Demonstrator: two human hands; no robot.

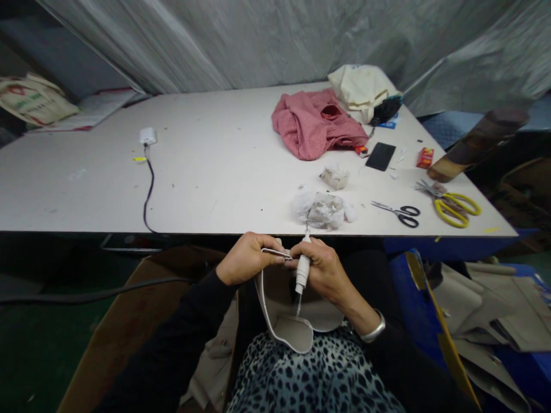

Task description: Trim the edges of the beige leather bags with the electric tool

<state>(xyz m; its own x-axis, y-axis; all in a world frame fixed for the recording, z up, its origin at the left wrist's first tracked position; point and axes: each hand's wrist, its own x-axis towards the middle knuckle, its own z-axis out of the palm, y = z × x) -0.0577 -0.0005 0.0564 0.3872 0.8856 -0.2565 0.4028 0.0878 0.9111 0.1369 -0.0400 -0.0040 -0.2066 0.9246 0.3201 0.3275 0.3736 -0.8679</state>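
My left hand [253,256] is closed, thumb and fingers pinching the folded upper edge of a beige sheet piece [297,332] that looks like leather or fabric. The piece hangs curved down over my lap, its lower edge curling up. Wrapped in my right hand [323,265] is a slim awl-like tool [303,272] with a white handle and thin metal at both ends, held tilted. My right fingertips meet the edge of the piece beside my left fingers; the exact contact there is too small to make out.
Ahead is a white table [206,172] with crumpled plastic bags [325,209], black-handled scissors [402,215], yellow-handled scissors [456,207], a phone-like black slab [380,156] and red cloth [310,123]. A cardboard box [112,338] stands left; a blue bin [408,310] holding beige pieces [486,304] stands right.
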